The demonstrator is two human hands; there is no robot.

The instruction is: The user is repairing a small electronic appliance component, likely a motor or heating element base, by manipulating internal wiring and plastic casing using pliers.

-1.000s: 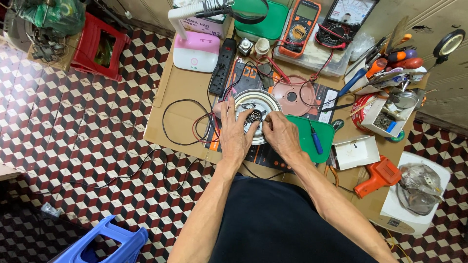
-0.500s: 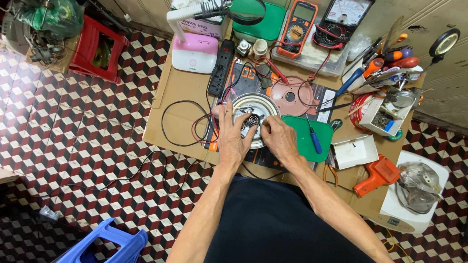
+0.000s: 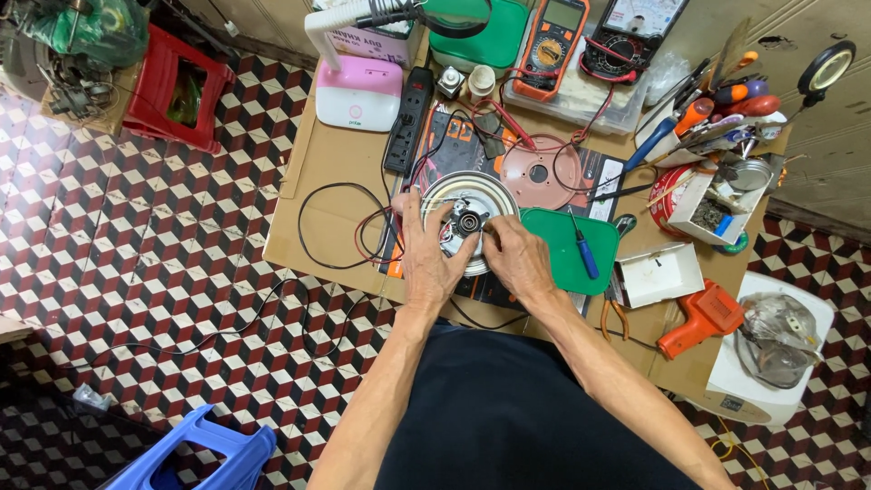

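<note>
Hands meet over a round metal base (image 3: pixel 469 222) lying flat on the cardboard-topped bench (image 3: pixel 336 163). The left hand (image 3: pixel 426 257) lies spread on the base's near-left part, fingers loose and flat, gripping nothing. The right hand (image 3: pixel 514 257) rests on the near-right edge, its fingertips bent in toward the small hub (image 3: pixel 469 221) at the centre; whether they pinch anything there cannot be told. Just right of that hand, a green tray (image 3: pixel 553 249) holds a blue screwdriver (image 3: pixel 585 254). Farther right, near the tray, sits an open white box (image 3: pixel 660 272) with a few tiny dark bits inside, and beyond it an orange tool (image 3: pixel 703 318). Up and right of the hands, a small carton (image 3: pixel 712 201) is filled with small parts, and a clear tub (image 3: pixel 581 95) at the bench's far edge bears two meters. Behind the base lies a pink disc (image 3: pixel 542 171). Left of the left hand, black wire (image 3: pixel 318 227) loops on the cardboard.
</note>
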